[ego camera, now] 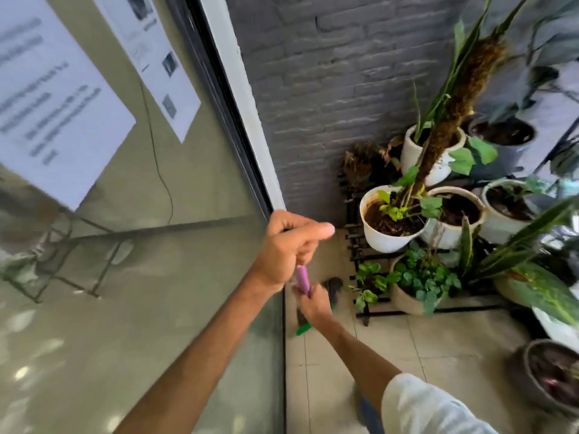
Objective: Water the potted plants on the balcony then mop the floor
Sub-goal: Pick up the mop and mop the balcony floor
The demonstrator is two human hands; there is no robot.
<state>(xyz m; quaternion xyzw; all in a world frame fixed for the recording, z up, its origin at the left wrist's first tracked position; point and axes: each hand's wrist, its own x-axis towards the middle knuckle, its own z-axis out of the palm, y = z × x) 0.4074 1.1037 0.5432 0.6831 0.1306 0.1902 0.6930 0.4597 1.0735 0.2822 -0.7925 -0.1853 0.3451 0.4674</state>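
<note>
Hands worked a mop handle (302, 278) at the corner of the balcony, close to the glass door (141, 245). Left hand (289, 245) sat highest, fingers curled tight round the top of the purple handle, thumb pointing right toward the plants. Right hand (313, 303) gripped the same handle just below, fingers wrapped round it, a white sleeve (432, 405) covering the upper arm. Handle ran down and away from the camera; a green part (303, 329) showed under the right hand, and a dark blurred shape (333, 288) on the floor beside it was possibly the mop head, too smeared to confirm.

Floor tiles (391, 346) were pale beige, laid in a grid. Grey brick wall (329, 89) stood behind the corner. Black metal plant stand (357, 245) stood against that wall, to the right of the hands and apart from them. White pot (385, 236) with dark soil and small green leaves sat on the stand nearest the hands; a second white pot (438, 166) higher up held a moss pole (463, 92). Woven basket pot (404, 299) of round-leafed greenery rested low on the stand. Dark grey pot (539, 389) stood on the floor at lower right. Printed paper sheets (56, 98) were stuck to the glass, text blurred.
</note>
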